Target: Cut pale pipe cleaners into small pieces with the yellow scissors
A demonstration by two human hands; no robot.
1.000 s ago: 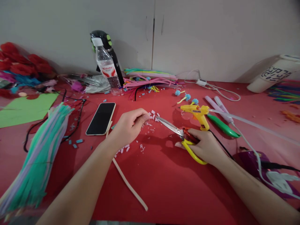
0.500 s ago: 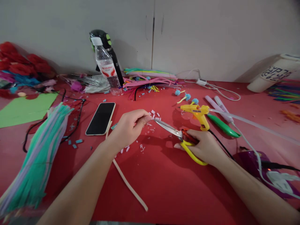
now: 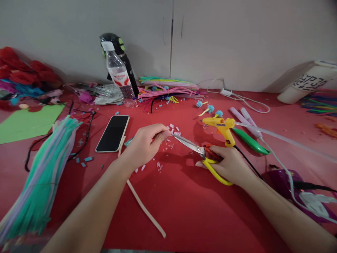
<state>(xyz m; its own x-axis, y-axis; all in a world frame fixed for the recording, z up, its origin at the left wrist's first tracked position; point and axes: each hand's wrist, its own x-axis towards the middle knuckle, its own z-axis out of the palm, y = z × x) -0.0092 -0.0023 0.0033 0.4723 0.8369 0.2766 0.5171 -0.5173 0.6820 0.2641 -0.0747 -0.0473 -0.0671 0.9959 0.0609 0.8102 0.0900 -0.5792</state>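
My right hand [image 3: 228, 163] is wrapped round the handles of the scissors [image 3: 193, 147], whose blades point left and look nearly closed. My left hand [image 3: 147, 142] is pinched at the blade tips; what its fingertips hold is too small to make out. Short pale pink pieces [image 3: 172, 125] lie on the red table just behind the fingertips. A long cream pipe cleaner [image 3: 146, 211] passes under my left wrist and curves toward the front edge.
A phone [image 3: 113, 134] and a bundle of green and lilac pipe cleaners [image 3: 43, 179] lie left. Two bottles [image 3: 119, 75] stand behind. At the right are a yellow glue gun [image 3: 222, 128], a green cutter [image 3: 251, 141] and a purple power strip [image 3: 283, 184] with cables.
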